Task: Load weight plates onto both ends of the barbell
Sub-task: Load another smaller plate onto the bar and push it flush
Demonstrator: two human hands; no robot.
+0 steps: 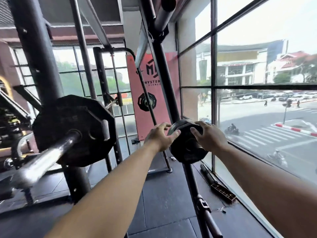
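Looking past the black rack [39, 48], I see 1 large plate [72, 129] already on the barbell [42, 162], on the sleeve at the left. Fetching the next one seems to be the step in hand. A small plate [186, 146] hangs low on the right upright, gripped by both hands: left hand [161, 137] fingers curl on its left rim, right hand [208, 136] fingers over its right. Next, I judge, it must lift free and travel to the bar. A red banner [135, 86] reads "MYSTER… FITNES", partly hidden.
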